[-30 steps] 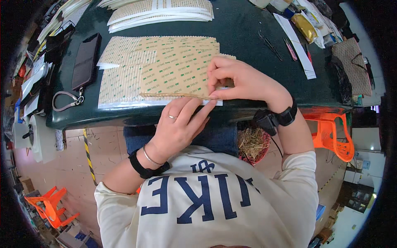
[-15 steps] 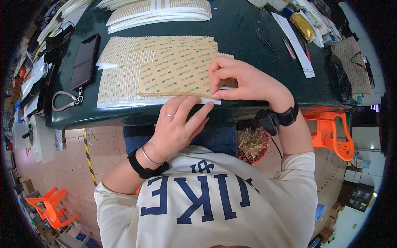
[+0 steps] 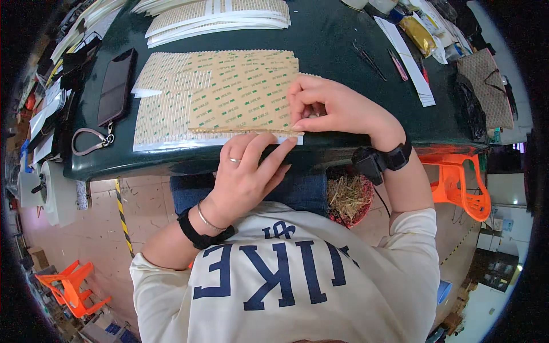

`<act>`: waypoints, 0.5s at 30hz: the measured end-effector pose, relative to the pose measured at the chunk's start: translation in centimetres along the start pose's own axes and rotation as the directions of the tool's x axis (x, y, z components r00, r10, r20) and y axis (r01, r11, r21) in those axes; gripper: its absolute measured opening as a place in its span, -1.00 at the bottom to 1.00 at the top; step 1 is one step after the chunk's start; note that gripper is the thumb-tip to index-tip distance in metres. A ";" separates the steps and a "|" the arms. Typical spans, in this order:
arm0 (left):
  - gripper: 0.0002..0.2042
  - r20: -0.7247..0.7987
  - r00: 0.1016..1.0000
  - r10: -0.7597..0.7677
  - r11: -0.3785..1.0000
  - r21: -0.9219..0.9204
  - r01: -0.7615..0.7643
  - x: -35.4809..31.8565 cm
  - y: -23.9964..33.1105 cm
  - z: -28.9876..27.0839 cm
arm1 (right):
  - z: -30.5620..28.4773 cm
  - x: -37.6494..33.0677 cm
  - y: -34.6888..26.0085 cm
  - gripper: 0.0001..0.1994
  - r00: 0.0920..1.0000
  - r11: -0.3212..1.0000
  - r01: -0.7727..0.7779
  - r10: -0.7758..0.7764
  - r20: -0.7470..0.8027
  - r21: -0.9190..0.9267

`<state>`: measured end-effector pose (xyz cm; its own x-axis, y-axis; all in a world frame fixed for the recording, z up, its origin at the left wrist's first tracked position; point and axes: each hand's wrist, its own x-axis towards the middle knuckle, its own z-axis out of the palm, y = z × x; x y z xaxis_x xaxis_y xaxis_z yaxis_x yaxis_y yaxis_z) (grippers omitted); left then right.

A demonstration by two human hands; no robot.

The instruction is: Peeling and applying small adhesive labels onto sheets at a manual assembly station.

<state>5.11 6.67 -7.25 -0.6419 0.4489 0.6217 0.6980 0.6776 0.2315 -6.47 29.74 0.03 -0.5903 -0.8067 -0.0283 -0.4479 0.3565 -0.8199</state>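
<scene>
A tan backing-paper sheet (image 3: 240, 94) with small green marks lies on the dark green table, over a similar sheet cut into narrow strips (image 3: 163, 117) with a white near border. At the near right corner of the top sheet, my right hand (image 3: 337, 106) is closed in a pinch, thumb and index finger on the sheet's edge. My left hand (image 3: 247, 171) has its fingers stretched out and apart, the fingertips resting on the near edge beside the right thumb. The right hand's curled fingers hide part of the sheet's right side.
To the left lie a phone (image 3: 116, 87) and its wrist strap (image 3: 91, 141). A stack of strip-cut sheets (image 3: 220, 20) is at the back. Tweezers (image 3: 369, 59), a pink-handled tool (image 3: 398, 64) and a white strip (image 3: 405, 62) lie right. Below stands a red basket of scraps (image 3: 350, 200).
The top sheet's near edge, curled up before, now lies flatter. My right thumb and index finger have closed in slightly at the corner; my left hand has hardly moved.
</scene>
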 end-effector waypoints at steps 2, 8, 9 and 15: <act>-0.45 0.003 1.000 -0.008 1.000 -0.004 0.008 0.1 0.1 -0.1 | -0.1 -0.1 0.0 -0.88 1.000 1.000 0.004 -0.004 0.015 0.010; -0.45 0.020 1.000 0.013 1.000 0.017 -0.014 0.3 0.3 0.1 | -0.2 -0.2 0.2 -0.86 0.998 0.999 0.041 -0.039 0.040 -0.035; -0.45 0.033 0.999 0.014 1.000 0.023 -0.015 0.3 0.3 0.2 | -0.2 -0.1 0.2 -0.86 0.997 0.998 0.061 -0.060 0.040 -0.027; -0.42 -0.002 0.999 0.044 0.993 0.114 -0.044 0.3 0.4 0.7 | -0.3 0.4 0.1 -0.87 0.994 0.998 0.058 -0.054 0.094 -0.039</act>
<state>4.98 7.50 -7.51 -0.6099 0.4772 0.6327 0.6846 0.7194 0.1173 -6.94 29.64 0.10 -0.4994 -0.8656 -0.0375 -0.5074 0.3273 -0.7971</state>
